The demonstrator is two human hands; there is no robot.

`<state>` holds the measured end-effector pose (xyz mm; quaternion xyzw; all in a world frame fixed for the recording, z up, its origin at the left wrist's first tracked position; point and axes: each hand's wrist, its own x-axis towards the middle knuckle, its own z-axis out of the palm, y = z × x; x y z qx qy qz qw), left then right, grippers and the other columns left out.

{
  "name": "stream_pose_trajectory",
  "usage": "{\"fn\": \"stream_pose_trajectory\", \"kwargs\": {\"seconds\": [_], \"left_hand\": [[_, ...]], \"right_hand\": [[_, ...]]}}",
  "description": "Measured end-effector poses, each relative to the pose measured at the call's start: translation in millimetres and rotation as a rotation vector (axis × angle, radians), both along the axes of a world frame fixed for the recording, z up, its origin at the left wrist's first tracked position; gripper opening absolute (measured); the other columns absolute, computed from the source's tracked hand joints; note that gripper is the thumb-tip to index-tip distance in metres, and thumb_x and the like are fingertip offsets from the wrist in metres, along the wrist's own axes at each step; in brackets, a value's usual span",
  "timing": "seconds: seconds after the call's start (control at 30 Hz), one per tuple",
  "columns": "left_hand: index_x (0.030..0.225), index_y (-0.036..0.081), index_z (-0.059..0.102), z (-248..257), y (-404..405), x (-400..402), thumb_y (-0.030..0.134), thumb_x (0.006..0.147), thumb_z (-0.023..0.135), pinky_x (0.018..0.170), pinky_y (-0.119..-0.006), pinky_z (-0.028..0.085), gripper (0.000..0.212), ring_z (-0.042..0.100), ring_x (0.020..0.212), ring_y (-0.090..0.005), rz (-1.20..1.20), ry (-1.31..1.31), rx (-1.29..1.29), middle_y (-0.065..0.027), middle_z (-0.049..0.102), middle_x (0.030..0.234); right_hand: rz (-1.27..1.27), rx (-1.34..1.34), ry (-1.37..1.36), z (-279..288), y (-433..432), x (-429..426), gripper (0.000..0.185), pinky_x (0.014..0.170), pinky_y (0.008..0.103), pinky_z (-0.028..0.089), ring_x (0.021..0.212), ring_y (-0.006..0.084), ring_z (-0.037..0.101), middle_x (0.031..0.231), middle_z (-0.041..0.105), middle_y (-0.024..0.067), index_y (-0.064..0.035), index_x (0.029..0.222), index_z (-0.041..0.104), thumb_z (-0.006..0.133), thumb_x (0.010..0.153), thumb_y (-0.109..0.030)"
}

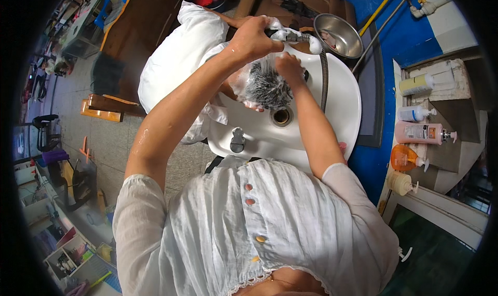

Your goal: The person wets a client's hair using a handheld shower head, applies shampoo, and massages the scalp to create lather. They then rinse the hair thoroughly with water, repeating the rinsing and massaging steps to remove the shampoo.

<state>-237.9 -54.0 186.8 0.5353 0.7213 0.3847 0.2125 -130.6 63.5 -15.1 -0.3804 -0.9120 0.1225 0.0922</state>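
Observation:
A person in a white cape [167, 66] bends over a white wash basin [344, 89], their lathered hair [268, 88] under running water. My left hand [253, 39] is closed around a foam-covered shower head [288, 35], whose spray falls on the hair. From its far end a ribbed metal hose [324, 82] hangs down into the basin. My right hand [291, 67] rests against the side of the head, its fingers bent and partly hidden. The drain [281, 117] lies just below the hair. A faucet lever [237, 139] stands on the basin's near rim.
Behind the basin is a steel bowl [338, 35] beside a brown chair [268, 2]. On the right ledge stand several pump bottles, among them a pink bottle [418, 132] and an orange bottle [404, 158]. A wooden bench [103, 107] is at the left.

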Motion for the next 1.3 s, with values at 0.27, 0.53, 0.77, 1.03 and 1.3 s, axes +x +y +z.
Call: {"fn": "stream_pose_trajectory", "kwargs": {"seconds": [0.27, 0.53, 0.77, 1.03, 1.3], "left_hand": [[0.094, 0.002, 0.060, -11.1, -1.3, -5.4, 0.011, 0.062, 0.067, 0.069, -0.028, 0.046, 0.034, 0.057, 0.070, -0.0142, 0.017, -0.017, -0.050, -0.0061, 0.062, 0.077], [0.099, 0.000, 0.059, -17.4, 0.2, -5.9, 0.011, 0.062, 0.067, 0.079, -0.028, 0.045, 0.040, 0.060, 0.084, -0.0186, -0.017, 0.019, -0.011, -0.0107, 0.063, 0.092], [0.106, 0.000, 0.060, -27.9, 3.9, -13.9, 0.013, 0.061, 0.069, 0.087, -0.028, 0.043, 0.047, 0.060, 0.097, -0.0220, -0.007, 0.008, -0.032, -0.0131, 0.061, 0.107], [0.084, -0.002, 0.062, -46.7, 10.4, -20.3, 0.021, 0.059, 0.070, 0.069, -0.034, 0.048, 0.034, 0.062, 0.070, -0.0257, -0.038, 0.003, 0.117, -0.0158, 0.063, 0.073], [0.087, -0.002, 0.063, -48.7, 13.6, -22.1, 0.022, 0.059, 0.071, 0.071, -0.033, 0.048, 0.037, 0.063, 0.072, -0.0261, 0.001, 0.045, 0.158, -0.0155, 0.064, 0.076]], "right_hand": [[0.096, 0.277, 0.351, 32.2, -71.2, -14.8, 0.024, 0.073, 0.0517, 0.040, 0.094, 0.0347, 0.052, 0.096, 0.056, 0.0154, -0.0067, 0.090, 0.059, 0.055, 0.072, -0.021], [0.137, 0.312, 0.517, 11.3, -77.4, -19.1, 0.026, 0.069, 0.0487, 0.033, 0.088, 0.0352, 0.049, 0.094, 0.053, 0.0145, -0.0065, 0.093, 0.054, 0.055, 0.072, -0.022], [-0.255, -0.134, 0.084, -3.1, -5.3, 4.9, 0.036, 0.080, 0.0542, 0.046, 0.101, 0.0378, 0.055, 0.106, 0.058, 0.0221, 0.0002, 0.101, 0.055, 0.047, 0.081, -0.028], [0.249, 0.010, 0.793, 27.4, -134.0, -8.8, 0.032, 0.094, 0.0462, 0.036, 0.107, 0.0369, 0.048, 0.115, 0.050, 0.0201, 0.0025, 0.112, 0.049, 0.048, 0.083, -0.011], [0.376, 0.164, 0.505, -13.9, -94.2, -36.2, 0.030, 0.092, 0.0473, 0.040, 0.102, 0.0375, 0.054, 0.103, 0.057, 0.0254, 0.0055, 0.106, 0.055, 0.047, 0.081, -0.010]]}}
